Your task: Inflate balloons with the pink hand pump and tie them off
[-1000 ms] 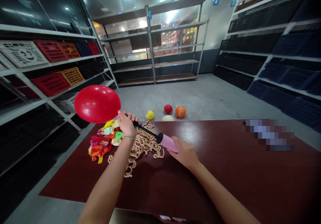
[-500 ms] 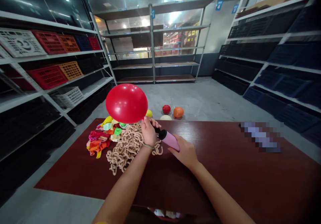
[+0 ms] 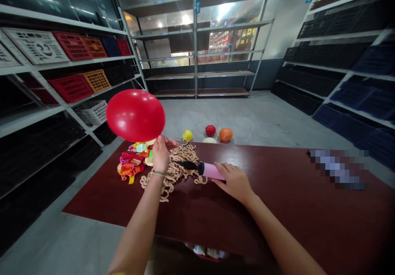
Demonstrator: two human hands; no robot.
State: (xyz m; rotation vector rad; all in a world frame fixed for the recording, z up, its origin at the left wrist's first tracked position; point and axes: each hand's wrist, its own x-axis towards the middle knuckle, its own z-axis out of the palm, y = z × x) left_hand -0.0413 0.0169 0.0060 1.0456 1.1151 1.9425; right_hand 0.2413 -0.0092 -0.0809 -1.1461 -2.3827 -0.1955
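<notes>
A large inflated red balloon [image 3: 135, 115] hangs above the left part of the table, its neck pinched by my left hand [image 3: 162, 155]. My right hand [image 3: 236, 180] is wrapped round a balloon pump [image 3: 212, 170] with a pink barrel and a black nozzle. The nozzle points left over a heap of beige rubber bands or strings [image 3: 182, 160], apart from the balloon. Behind my left wrist lies a pile of limp coloured balloons [image 3: 131, 164], partly hidden.
The dark red table [image 3: 262, 209] spans the foreground, with a pixelated item [image 3: 336, 170] at its right. Beyond its far edge are a yellow balloon [image 3: 187, 135], a red balloon [image 3: 210, 130] and an orange balloon [image 3: 226, 134] on the floor. Shelves with crates [image 3: 37, 47] stand around.
My left hand has moved left with the red balloon, away from the pump. The pump nozzle, earlier close to my left fingers, now shows bare. The view has shifted slightly.
</notes>
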